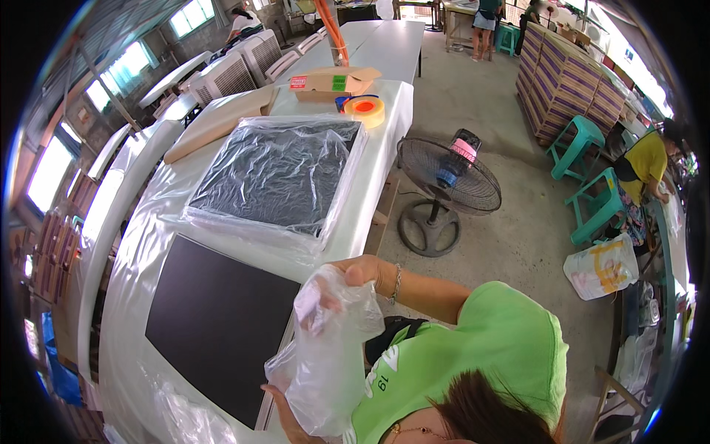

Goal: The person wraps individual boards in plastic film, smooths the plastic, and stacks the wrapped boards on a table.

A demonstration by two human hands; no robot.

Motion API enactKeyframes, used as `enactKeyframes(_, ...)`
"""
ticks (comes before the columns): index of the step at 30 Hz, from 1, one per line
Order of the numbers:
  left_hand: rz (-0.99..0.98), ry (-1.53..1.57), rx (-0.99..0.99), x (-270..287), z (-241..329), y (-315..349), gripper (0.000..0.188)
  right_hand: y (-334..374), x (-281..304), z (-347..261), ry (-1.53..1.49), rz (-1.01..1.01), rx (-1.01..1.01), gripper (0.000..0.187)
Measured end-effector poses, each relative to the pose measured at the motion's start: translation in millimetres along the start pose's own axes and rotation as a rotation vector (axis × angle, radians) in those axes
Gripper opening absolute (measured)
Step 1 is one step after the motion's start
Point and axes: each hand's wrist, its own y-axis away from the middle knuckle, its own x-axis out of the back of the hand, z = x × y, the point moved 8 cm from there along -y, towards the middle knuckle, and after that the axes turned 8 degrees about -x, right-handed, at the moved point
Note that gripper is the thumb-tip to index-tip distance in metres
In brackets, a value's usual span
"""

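A crumpled clear plastic bag (325,370) hangs in front of my body at the table's edge. My right hand (358,272), with a bracelet on its wrist, grips the bag's upper part; some fingers show through the film. Low in the view, my left hand (284,411) pinches the bag's lower side, and most of its fingers are hidden. Beside the bag, a flat black panel (214,325) with a pale edge lies on the plastic-covered table (137,285). Farther along lies a similar dark panel (277,174) wrapped in wrinkled clear film.
A roll of yellow tape (364,111) and an open cardboard box (329,85) stand past the wrapped panel, near brown paper (218,129). A black floor fan (444,177) stands beside the table. Green stools (597,203), stacked cartons (566,81) and a person in yellow (645,159) are at right.
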Motion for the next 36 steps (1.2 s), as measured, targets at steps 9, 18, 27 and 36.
enactKeyframes(9,-0.092,-0.231,0.025,-15.2,0.1,-2.4,0.066,-9.6,8.2,-52.7,-0.275,0.173,0.26,0.091)
enactKeyframes(18,0.086,-0.158,-0.094,1.6,26.7,-28.8,0.062,-15.0,18.5,-35.3,-0.63,0.061,0.301,0.072)
enactKeyframes(27,0.317,0.023,-0.346,74.7,85.2,-39.9,0.058,-1.7,-16.4,96.1,-0.223,0.419,-0.739,0.052)
enactKeyframes(36,0.38,0.334,-0.577,162.9,113.4,14.8,0.055,34.0,54.1,97.9,-0.391,0.143,-0.306,0.054)
